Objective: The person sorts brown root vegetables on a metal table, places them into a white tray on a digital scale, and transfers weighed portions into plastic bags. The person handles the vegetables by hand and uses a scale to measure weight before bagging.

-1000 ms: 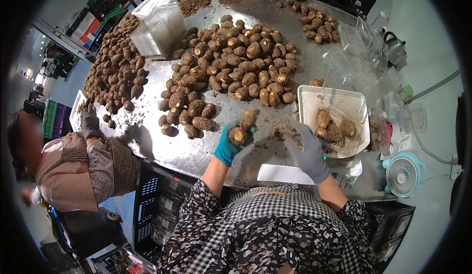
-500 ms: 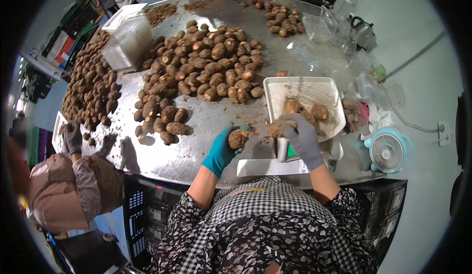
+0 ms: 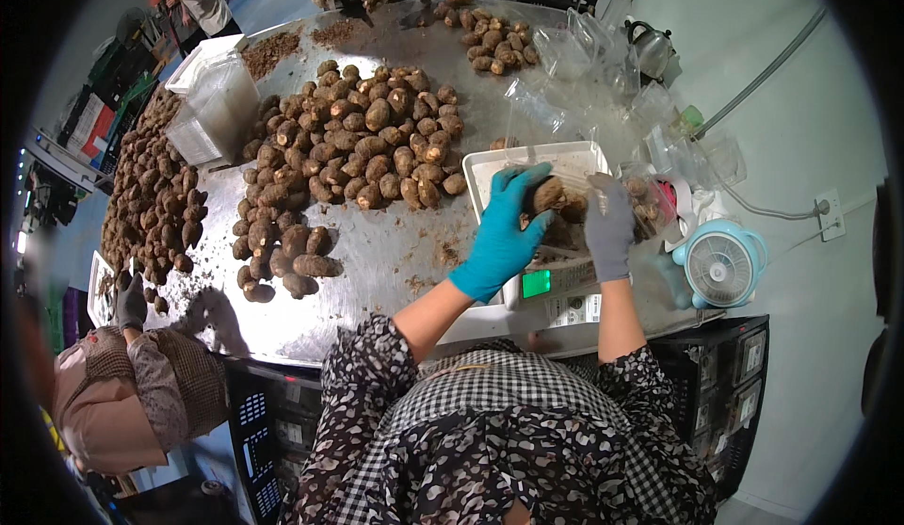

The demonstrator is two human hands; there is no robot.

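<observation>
On the scale, right of the heap: your white tray (image 3: 490, 162) sat holding brown tubers.
Left hand (image 3: 504, 228): teal glove, fingers closed around a tuber (image 3: 549, 193) above the tray.
Right hand (image 3: 610, 228): grey glove; grip state couldn't be told.
Risk: tray looked crowded; a hasty drop could roll tubers over the rim.
Far left: big tuber heap (image 3: 348, 158) on the metal table (image 3: 395, 252).

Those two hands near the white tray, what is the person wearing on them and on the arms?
The left hand wears a teal glove, smooth and close-fitting, ending at the wrist. The right hand wears a grey glove that looks knitted. Both forearms are bare below pushed-up sleeves of a dark blouse with a small pale floral print. A black-and-white checked apron or vest covers the chest.
</observation>
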